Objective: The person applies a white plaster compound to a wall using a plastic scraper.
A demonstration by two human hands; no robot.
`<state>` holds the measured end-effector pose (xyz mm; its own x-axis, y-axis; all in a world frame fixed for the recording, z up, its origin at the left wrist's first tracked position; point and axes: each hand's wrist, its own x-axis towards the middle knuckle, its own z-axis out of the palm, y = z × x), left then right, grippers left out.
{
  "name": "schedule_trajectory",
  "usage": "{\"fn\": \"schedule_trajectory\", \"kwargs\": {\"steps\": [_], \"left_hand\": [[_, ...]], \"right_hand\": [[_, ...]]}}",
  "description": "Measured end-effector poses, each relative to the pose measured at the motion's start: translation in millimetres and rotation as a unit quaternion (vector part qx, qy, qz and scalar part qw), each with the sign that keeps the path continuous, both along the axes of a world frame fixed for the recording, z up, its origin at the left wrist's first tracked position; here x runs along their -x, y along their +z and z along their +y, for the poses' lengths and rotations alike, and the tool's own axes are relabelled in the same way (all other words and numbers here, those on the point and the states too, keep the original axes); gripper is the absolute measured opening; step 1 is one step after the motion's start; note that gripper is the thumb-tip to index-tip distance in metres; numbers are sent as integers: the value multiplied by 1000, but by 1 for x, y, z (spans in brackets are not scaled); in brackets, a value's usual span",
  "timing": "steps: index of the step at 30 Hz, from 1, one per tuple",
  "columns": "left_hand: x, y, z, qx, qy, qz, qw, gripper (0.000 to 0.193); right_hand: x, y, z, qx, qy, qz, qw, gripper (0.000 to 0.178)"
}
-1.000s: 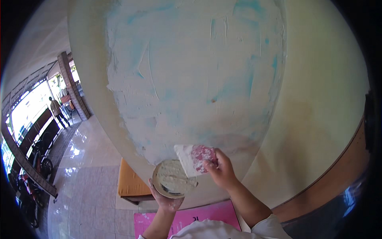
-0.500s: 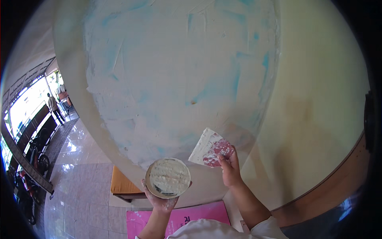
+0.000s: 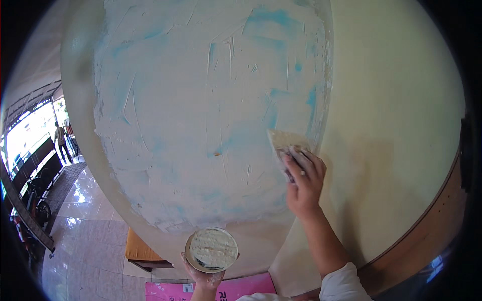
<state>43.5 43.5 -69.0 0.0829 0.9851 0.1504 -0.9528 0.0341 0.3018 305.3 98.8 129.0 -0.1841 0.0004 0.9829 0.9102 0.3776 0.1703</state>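
Gripping a flat spreader (image 3: 287, 137), the right hand (image 3: 306, 185) reaches over the wall at about 3 o'clock from the centre of the view. Its fingers lie across the tool's back, bent around the grip. The left hand (image 3: 203, 276) cups a round bowl (image 3: 187, 247) from below, between 6 and 7 o'clock, with fingertips showing at either side of the rim. Thick white paste (image 3: 215, 246) lies inside.

The step in hand looks like spreading paste over the coated patch (image 3: 175, 100), near its right border, where blue shows through in places. The blade is at or very close to the wall; whether its edge is touching cannot be told. As a judgement, the next move calls for a low blade angle and even pressure along the edge, with the bowl kept level and clear of the stroke.

The spreader points from the hand toward 11 o'clock, its visible long axis running roughly 11 to 5. The pale upper edge slants gently from 9 toward 3 o'clock, dipping at the right end; foreshortening leaves the blade's true tilt uncertain. From the bowl, the spreader sits toward 1 o'clock, well apart. The bowl faces the viewer, round, with no long axis. A pink board (image 3: 251, 286) lies near 6 o'clock, below.
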Motion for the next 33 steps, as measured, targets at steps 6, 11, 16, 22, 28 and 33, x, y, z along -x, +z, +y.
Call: {"fn": "schedule_trajectory", "kwargs": {"steps": [6, 11, 16, 22, 28, 33], "left_hand": [[-4, -20, 6, 35, -20, -17, 999, 81], [3, -38, 11, 16, -17, 11, 1000, 79], [1, -44, 13, 20, -15, -42, 999, 79], [0, -50, 19, 18, -12, -22, 1000, 78], [5, -77, 27, 23, 2, -11, 1000, 78], [-1, -64, 26, 15, 12, -5, 1000, 78]], "right_hand": [[30, -33, 80, 5, -127, -54, 990, 34], [25, -49, 78, 53, -128, -64, 988, 34], [15, -79, 66, 85, -65, -103, 989, 33], [-6, -43, 40, 128, 14, -127, 984, 42], [-15, 13, 46, 256, 2, -118, 959, 18], [-31, 28, 77, 261, -186, -102, 942, 21]]}}
